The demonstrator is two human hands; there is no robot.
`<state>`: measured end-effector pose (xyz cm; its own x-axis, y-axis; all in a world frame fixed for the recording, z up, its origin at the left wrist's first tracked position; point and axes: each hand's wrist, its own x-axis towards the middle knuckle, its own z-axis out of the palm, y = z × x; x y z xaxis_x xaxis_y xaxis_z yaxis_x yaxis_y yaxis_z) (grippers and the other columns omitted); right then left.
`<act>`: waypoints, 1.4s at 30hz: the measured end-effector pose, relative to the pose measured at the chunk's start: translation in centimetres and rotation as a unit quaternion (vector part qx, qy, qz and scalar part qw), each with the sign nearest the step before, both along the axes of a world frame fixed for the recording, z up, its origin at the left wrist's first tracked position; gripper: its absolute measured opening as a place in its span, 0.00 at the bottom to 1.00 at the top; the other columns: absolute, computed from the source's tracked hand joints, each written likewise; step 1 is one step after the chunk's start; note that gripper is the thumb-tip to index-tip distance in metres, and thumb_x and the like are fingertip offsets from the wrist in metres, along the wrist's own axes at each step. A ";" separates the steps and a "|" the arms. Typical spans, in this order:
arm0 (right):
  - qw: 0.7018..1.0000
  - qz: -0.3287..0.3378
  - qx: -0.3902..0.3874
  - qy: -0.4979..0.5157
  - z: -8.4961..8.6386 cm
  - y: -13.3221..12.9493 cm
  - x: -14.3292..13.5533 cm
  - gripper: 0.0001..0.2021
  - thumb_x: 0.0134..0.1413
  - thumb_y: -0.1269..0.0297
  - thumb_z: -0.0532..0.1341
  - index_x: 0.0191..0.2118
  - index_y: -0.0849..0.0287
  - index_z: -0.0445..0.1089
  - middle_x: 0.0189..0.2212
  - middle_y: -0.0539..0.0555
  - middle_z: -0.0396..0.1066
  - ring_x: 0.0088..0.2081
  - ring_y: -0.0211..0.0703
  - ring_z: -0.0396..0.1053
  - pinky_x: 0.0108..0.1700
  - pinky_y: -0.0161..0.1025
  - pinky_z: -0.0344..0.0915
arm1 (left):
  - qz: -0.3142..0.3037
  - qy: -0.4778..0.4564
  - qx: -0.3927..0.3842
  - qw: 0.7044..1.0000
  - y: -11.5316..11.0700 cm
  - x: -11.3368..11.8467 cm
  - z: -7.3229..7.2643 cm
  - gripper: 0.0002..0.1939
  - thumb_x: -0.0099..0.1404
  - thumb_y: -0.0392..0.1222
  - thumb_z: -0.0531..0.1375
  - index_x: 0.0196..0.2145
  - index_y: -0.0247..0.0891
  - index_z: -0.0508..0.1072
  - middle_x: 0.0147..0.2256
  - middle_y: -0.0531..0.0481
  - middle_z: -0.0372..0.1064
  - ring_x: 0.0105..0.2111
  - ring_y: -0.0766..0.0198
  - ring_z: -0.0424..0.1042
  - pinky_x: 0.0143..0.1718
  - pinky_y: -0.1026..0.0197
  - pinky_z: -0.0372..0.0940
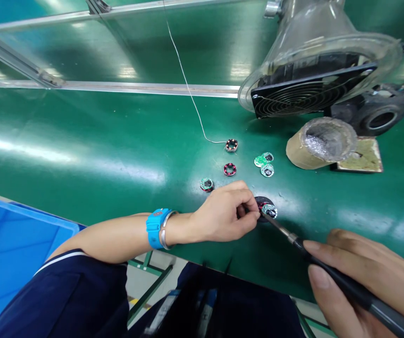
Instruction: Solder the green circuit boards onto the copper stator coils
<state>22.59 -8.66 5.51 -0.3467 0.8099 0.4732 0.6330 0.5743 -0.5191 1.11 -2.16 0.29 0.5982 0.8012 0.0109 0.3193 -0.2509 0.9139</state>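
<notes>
My left hand (228,211) pinches at the left edge of a small round green circuit board (269,211), which lies on a dark disc with a red-and-black coil part beside it. What its fingertips grip is too small to make out. A black-handled soldering iron (346,284) is in my right hand (367,272), its metal tip touching or very near the board's left edge by my left fingertips. Beyond my left hand lie a red-and-black coil ring (229,169) and another coil ring (231,145) with a solder wire (191,98) reaching it.
Several round boards (267,170) lie right of the rings, and a board-topped coil (206,184) sits to the left. A cardboard tube (302,149), a yellowish block (364,157) and a fan under a clear hood (297,96) stand back right. A blue bin (11,263) is at lower left.
</notes>
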 end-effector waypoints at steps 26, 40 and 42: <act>0.999 -0.016 0.016 -0.034 -4.3 1.6 -0.9 0.18 0.55 0.74 0.65 0.51 0.55 0.68 0.40 0.52 0.77 0.38 0.41 0.74 0.41 0.38 0.71 | 0.015 -0.005 -0.009 1.000 -0.2 0.0 -0.1 0.01 0.60 0.34 0.60 0.31 0.34 0.73 0.31 0.53 0.63 0.23 0.76 0.64 0.25 0.70 0.65; 0.996 -0.079 -0.041 0.004 -4.6 1.1 0.3 0.15 0.57 0.66 0.66 0.49 0.53 0.68 0.42 0.48 0.77 0.31 0.32 0.75 0.36 0.28 0.71 | -0.004 -0.042 0.067 0.997 0.5 0.6 -0.2 0.04 0.64 0.36 0.62 0.36 0.35 0.77 0.33 0.51 0.73 0.27 0.73 0.70 0.26 0.72 0.67; 0.996 -0.080 -0.033 0.011 -4.8 1.0 0.2 0.14 0.57 0.66 0.66 0.48 0.53 0.68 0.43 0.49 0.77 0.37 0.34 0.77 0.41 0.28 0.71 | 0.001 -0.033 0.090 0.995 0.5 0.9 -0.1 0.04 0.63 0.34 0.61 0.32 0.35 0.77 0.31 0.51 0.73 0.29 0.71 0.71 0.27 0.71 0.67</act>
<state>22.78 -7.63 0.74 -0.2008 0.8836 0.4230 0.7024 0.4308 -0.5666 2.02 -1.64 0.17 0.5899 0.7837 0.1946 0.2600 -0.4126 0.8730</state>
